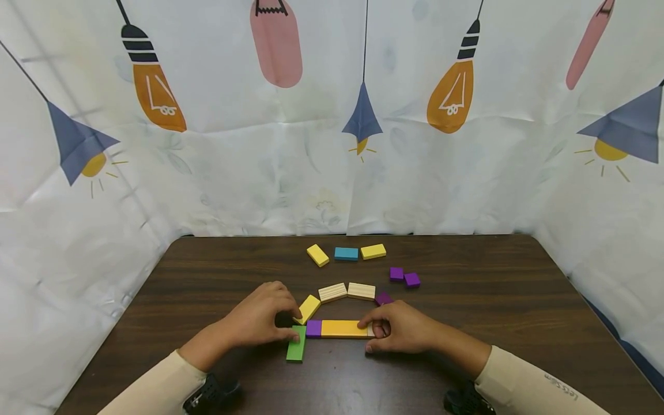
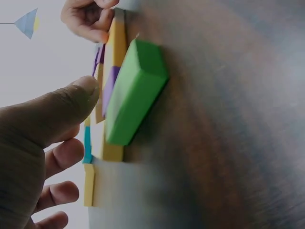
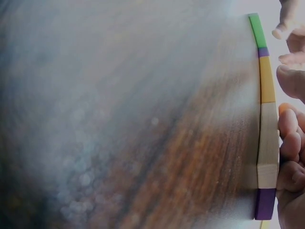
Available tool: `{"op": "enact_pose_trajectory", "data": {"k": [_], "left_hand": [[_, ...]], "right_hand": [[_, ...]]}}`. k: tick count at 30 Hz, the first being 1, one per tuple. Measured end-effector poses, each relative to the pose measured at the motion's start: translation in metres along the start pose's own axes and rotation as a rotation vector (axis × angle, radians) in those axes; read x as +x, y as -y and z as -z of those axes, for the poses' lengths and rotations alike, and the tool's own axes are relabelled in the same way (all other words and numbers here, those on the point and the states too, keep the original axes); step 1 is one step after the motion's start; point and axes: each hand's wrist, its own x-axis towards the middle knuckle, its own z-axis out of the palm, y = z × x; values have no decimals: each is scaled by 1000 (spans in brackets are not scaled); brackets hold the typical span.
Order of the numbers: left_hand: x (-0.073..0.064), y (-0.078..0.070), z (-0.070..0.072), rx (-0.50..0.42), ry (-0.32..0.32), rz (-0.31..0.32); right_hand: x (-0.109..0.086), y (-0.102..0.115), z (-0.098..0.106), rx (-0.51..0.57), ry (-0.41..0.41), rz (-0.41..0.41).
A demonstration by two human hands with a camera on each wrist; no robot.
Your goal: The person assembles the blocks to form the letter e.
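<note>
A green block (image 1: 295, 346) lies at the left end of a flat row, angled toward me. My left hand (image 1: 264, 317) hovers by it, thumb near its top; the left wrist view shows a gap. Its other fingers are near a slanted yellow block (image 1: 310, 308). Right of the green block come a purple block (image 1: 313, 329), an orange block (image 1: 339, 328), a plain wooden block (image 3: 268, 138) and a dark purple block (image 3: 265, 204). My right hand (image 1: 404, 328) is over the row's right part, index fingertip at the orange block, other fingers loosely curled; it hides the last blocks in the head view.
Two wooden blocks (image 1: 361, 291) form an arch behind the row, with a purple block (image 1: 384, 298) at their right. Farther back lie two purple blocks (image 1: 404, 277), two yellow blocks (image 1: 373, 251) and a blue block (image 1: 346, 253). A patterned curtain surrounds the brown table (image 1: 493, 300).
</note>
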Motion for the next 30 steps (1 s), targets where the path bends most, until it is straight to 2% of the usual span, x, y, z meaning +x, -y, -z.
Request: {"op": "enact_pose_trajectory", "data": {"k": [4,9,16,24,30], "left_hand": [[9,3,5,24,-40,25],[25,9,11,40,-68,103],[51,24,9,67,-118,183],[73,41,3,60,-119,287],[87,49,-2,42,-99,325]], "right_hand": [[0,1,0,2,1,-3],[0,1,0,-1,3,-4],[1,-1,0,-12,2,-4],[2,-2,0,-16,2,-9],[2,-2,0,-12,6,-14]]}}
